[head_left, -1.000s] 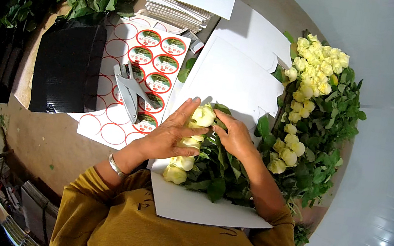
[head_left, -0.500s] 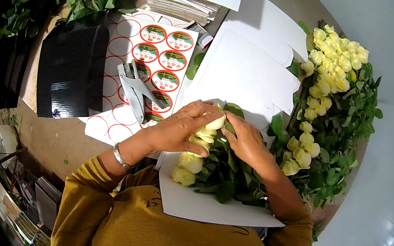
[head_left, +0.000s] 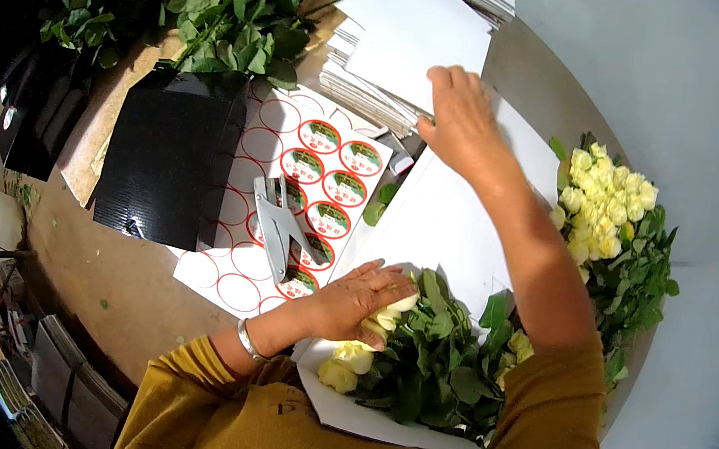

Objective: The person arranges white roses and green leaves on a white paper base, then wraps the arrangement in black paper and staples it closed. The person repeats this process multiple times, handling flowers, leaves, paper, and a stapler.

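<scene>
Upper left: loose greenery (head_left: 223, 16) on the counter (head_left: 98, 281).
Left of centre: black sheet (head_left: 171, 154), flat.
Centre: sticker sheet (head_left: 289, 206), white, with round red-rimmed green labels at its right and empty rings elsewhere; grey stapler (head_left: 280, 223) lying on it.
Lower centre: left hand (head_left: 359, 297), fingers curled, pressing down the rose bunch (head_left: 414, 359) on white paper (head_left: 441, 226).
Upper centre: right hand (head_left: 459, 120), off the bunch since a second ago, now on the paper stack (head_left: 411, 41), fingers bent on a sheet; a wrap seems next.
Right: more pale roses (head_left: 603, 202), lying loose.
</scene>
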Motion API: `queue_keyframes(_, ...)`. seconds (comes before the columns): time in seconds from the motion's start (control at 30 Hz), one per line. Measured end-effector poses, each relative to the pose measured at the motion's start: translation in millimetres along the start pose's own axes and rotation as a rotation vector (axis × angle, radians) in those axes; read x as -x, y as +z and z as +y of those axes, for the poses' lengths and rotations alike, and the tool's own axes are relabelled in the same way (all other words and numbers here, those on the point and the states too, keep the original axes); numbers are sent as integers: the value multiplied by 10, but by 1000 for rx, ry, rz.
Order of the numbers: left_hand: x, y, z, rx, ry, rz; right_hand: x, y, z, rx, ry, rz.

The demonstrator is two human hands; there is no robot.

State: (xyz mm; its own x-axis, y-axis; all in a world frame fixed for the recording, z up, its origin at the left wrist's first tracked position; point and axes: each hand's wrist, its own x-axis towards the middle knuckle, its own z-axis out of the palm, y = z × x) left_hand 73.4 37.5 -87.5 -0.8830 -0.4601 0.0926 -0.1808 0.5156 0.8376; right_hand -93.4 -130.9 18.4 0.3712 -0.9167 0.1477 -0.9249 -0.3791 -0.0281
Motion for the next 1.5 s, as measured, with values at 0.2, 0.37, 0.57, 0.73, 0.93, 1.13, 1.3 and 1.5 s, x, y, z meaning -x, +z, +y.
queue_keyframes(0.2,6,19,12,34,-14,-1,-69,-66,207,-214,-59,142)
queue_keyframes(0.37,28,73,-77,70,13,17,447,-1064,540,-341,431,604)
queue_keyframes(0.57,-27,153,-275,295,44,88,2107,-784,834,-1099,737,7)
queue_keyframes(0.73,-282,-252,-199,674,-462,-21,2363,74,101,-893,606,-471)
queue_keyframes(0.93,-433,-306,-279,471,-611,0,2360,370,-95,-977,607,-357)
queue_keyframes(1.13,-385,-230,-264,592,-414,-6,2406,350,-250,-791,618,-300)
queue_keyframes(1.3,-342,-162,-301,595,-421,38,2499,-10,-801,-315,173,-269)
queue_keyframes(1.5,-359,-114,-307,597,-426,66,2705,-84,-1106,-337,55,-514)
